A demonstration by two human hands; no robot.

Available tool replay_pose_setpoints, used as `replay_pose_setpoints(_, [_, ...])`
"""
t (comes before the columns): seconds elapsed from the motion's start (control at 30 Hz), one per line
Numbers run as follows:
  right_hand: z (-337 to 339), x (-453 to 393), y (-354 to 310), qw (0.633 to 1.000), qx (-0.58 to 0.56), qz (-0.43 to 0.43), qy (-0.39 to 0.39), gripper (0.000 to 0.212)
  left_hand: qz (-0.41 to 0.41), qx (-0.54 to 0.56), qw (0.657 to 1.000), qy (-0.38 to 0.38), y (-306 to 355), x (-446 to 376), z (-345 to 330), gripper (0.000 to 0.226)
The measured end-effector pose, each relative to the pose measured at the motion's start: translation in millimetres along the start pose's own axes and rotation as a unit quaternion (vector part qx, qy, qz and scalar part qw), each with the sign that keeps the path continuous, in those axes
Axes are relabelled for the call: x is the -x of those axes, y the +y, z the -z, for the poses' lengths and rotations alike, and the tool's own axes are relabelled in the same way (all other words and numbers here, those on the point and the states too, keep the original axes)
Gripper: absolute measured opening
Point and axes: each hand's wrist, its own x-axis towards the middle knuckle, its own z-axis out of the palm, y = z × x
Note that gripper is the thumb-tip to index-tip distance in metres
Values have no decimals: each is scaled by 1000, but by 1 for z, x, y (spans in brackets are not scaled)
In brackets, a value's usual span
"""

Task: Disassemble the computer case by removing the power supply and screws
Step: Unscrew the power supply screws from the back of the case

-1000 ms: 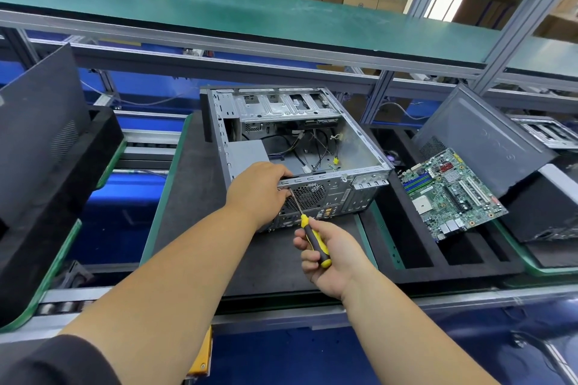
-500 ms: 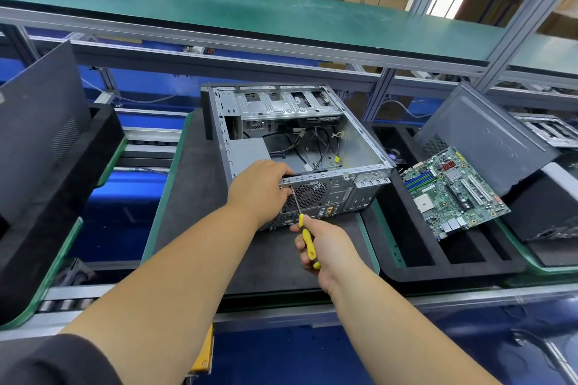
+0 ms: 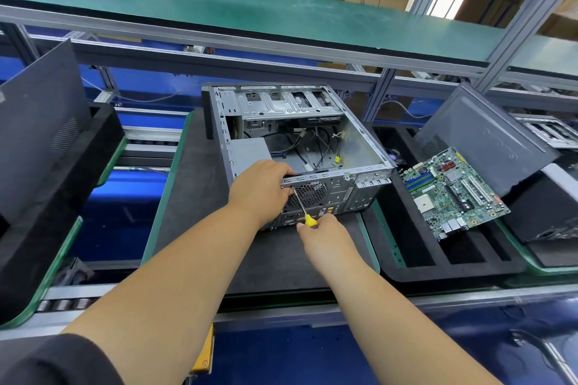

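Across the dark worktop [image 3: 194, 228] in the head view, your computer case [image 3: 359, 147] lies on its side with the open face up, so the rear panel faces you and its screws are within easy reach. Your left hand [image 3: 261, 189] curls over the top edge of that rear panel, fingers hooked inside the rim, which looks meant to brace the case against the push of the tool. Your right hand [image 3: 322, 233] is clamped round the yellow handle of the screwdriver [image 3: 301, 205]; the shaft slants up and left, and its tip meets the panel just beside the fan grille [image 3: 311, 194], close under your left fingers. The screw itself is too small to make out. The grey power supply [image 3: 250, 151] sits inside the case at the near left corner, right behind the panel you are working on, so this screw likely holds it. To the right, a motherboard [image 3: 450, 194] leans in a black foam tray [image 3: 416, 262], apart from the case, probably parked there as a sorted part.
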Motion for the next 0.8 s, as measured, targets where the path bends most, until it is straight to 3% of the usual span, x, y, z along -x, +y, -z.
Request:
replay_pose_setpoints(0.07, [3,-2,-1,1000,8,3,-12,32,0,0,1000,1,-1,0,0,27])
replay_pose_setpoints(0.13, [5,-1,-4,989,-127,-55,-61,40,1,2,1000,3,-1,0,-1,28])
replay_pose_setpoints(0.2, [7,2,-3,940,-294,-121,-122,43,0,3,1000,6,-1,1,-1,29])
replay_pose_setpoints(0.3, [12,4,6,863,-446,-144,-187,34,-2,2,1000,8,-1,1,-1,29])
replay_pose_setpoints(0.4, [11,5,12,790,-540,-162,-242,29,-5,4,1000,8,-1,1,-1,29])
replay_pose_setpoints(0.5, [5,6,14,755,-581,-159,-259,27,-6,3,1000,9,-1,1,-1,29])
replay_pose_setpoints(0.6, [1,7,11,778,-567,-142,-231,27,-6,-4,1000,7,-1,1,-1,31])
replay_pose_setpoints(0.8, [-5,8,3,939,-325,-67,-87,25,-1,0,1000,4,0,1,-2,32])
